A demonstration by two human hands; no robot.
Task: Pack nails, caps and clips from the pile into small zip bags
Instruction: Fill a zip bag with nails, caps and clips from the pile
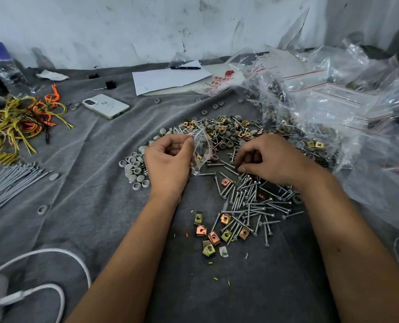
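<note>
A mixed pile of nails [247, 206], grey caps [134, 166] and brass-coloured clips [213, 237] lies spread on the grey cloth [89, 194]. My left hand [169, 159] pinches the mouth of a small clear zip bag [203, 150], which hangs down over the pile with a cap and a clip inside. My right hand [267, 157] rests on the pile just right of the bag, fingers curled and pinching at nails; what sits between the fingertips is partly hidden.
A heap of clear zip bags [328, 99] fills the right side. A phone [105, 106], paper with a pen [185, 67], yellow and orange ties [19, 122], grey cable ties [5, 185] and a white charger cable [44, 287] lie to the left and back.
</note>
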